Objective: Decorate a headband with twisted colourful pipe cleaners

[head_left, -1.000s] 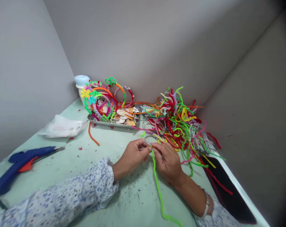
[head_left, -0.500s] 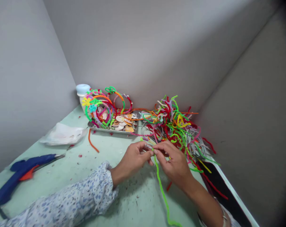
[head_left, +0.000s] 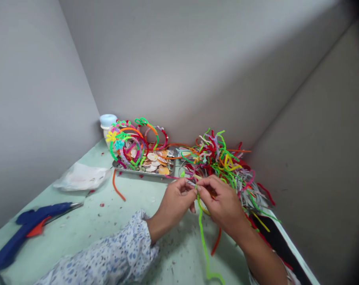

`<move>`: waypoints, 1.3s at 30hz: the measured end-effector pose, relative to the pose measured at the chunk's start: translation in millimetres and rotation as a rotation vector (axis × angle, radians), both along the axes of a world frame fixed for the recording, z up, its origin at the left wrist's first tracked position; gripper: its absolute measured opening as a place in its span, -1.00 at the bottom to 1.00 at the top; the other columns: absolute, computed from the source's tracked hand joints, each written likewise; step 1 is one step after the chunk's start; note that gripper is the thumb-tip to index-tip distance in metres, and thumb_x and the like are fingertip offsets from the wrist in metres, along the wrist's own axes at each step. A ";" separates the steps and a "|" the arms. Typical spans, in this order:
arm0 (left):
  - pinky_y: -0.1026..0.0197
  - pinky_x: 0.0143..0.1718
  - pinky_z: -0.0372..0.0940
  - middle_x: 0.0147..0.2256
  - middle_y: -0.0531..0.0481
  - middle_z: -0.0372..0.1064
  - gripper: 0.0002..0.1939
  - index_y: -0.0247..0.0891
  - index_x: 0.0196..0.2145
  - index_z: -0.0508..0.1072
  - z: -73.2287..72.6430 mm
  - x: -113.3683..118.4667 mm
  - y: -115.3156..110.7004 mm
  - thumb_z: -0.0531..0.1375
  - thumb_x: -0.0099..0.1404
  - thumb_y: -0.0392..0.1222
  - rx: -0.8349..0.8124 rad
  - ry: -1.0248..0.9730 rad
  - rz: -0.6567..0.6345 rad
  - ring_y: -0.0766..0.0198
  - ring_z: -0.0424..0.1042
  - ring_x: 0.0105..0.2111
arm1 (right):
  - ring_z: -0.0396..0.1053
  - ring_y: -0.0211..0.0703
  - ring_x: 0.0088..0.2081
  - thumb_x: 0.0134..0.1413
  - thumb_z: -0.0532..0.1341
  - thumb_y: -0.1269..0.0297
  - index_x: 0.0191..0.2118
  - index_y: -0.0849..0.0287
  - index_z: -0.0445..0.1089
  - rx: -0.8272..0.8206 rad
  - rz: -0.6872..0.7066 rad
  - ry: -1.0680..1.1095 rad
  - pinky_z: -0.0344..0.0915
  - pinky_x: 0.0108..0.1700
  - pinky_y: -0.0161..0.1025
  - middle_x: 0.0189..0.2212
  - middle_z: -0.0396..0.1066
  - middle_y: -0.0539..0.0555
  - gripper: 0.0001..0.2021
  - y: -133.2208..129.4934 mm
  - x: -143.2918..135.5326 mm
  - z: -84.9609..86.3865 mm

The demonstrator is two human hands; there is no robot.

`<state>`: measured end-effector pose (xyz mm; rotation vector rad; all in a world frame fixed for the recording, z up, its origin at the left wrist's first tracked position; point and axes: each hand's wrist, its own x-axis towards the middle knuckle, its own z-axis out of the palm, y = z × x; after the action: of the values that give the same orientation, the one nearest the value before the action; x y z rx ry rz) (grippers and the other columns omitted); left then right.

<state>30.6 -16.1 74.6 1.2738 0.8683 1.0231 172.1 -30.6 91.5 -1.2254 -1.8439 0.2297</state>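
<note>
My left hand (head_left: 177, 201) and my right hand (head_left: 223, 202) meet fingertip to fingertip above the table. Between thumb and forefinger, my left hand pinches a thin grey band (head_left: 191, 183), mostly hidden by the fingers. My right hand pinches the upper end of a lime-green pipe cleaner (head_left: 201, 233) against that band. The pipe cleaner's long tail hangs down toward the table's front edge and curls at its lower end. Just behind the right hand lies a tangled heap of coloured pipe cleaners (head_left: 219, 148).
A metal tray (head_left: 144, 172) of shell-like discs stands at the back, with several pipe-cleaner headbands (head_left: 132, 136) on it. Behind is a blue-lidded white bottle (head_left: 108, 120). At left lie a plastic bag (head_left: 81, 177) and a blue glue gun (head_left: 31, 227). Walls enclose the table.
The view has shifted slightly, so everything sits a little lower and further right. Both hands keep their pinch at the same spot, and the green tail hangs a bit differently.
</note>
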 end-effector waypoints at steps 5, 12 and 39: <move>0.39 -0.66 0.09 -0.56 0.13 0.27 -0.89 -0.30 -0.38 0.30 -11.9 1.4 4.2 0.16 0.16 -0.21 -0.026 -0.035 -0.046 0.48 0.25 -0.69 | 0.36 -0.23 -0.43 0.02 0.16 0.38 -0.38 0.15 0.42 -0.210 0.040 0.100 0.28 -0.40 -0.32 -0.45 0.40 0.00 -0.91 6.1 3.5 -11.6; 0.37 -0.65 0.00 -0.55 0.12 0.25 -0.87 -0.31 -0.43 0.32 -19.6 -1.9 10.3 0.16 0.16 -0.18 -0.075 -0.085 -0.155 0.50 0.09 -0.68 | 0.25 -0.29 -0.52 0.04 0.14 0.30 -0.37 0.17 0.42 -0.463 0.097 0.214 0.17 -0.48 -0.36 -0.54 0.36 -0.04 -0.88 11.9 10.6 -16.2; 0.43 -0.71 -0.20 -0.53 0.02 0.21 -0.83 -0.36 -0.37 0.39 -51.2 -17.6 31.0 0.21 0.12 -0.19 -0.593 -0.325 -0.605 0.49 0.12 -0.63 | 0.12 -0.34 -0.56 0.03 0.14 0.28 -0.33 0.18 0.43 -0.713 0.351 0.096 0.05 -0.52 -0.38 -0.57 0.24 -0.08 -0.86 10.7 27.2 -19.3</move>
<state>13.0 14.9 23.4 0.7529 0.4333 0.4164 199.3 -19.9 72.2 -1.2954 -1.9445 1.2004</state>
